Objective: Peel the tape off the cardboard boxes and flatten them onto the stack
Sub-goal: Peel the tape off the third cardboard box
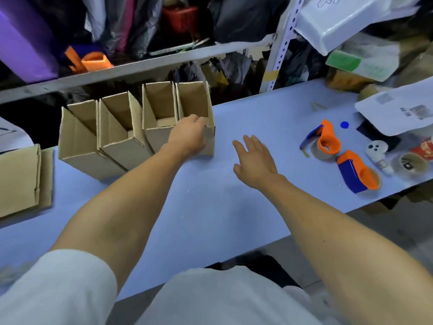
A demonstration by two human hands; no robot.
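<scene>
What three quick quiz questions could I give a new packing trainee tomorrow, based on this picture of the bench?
1. True or false: the left hand grips the near rim of the rightmost upright box.
2. How many open boxes stand upright in the row?
3. Multiple choice: the right hand is
A. holding a tape dispenser
B. open above the blue table, holding nothing
C. pressing on the flattened stack

Key:
1. True; its fingers curl over the rim.
2. Four.
3. B. Both orange and blue tape dispensers lie untouched to its right, and the flattened stack is at the far left.
</scene>
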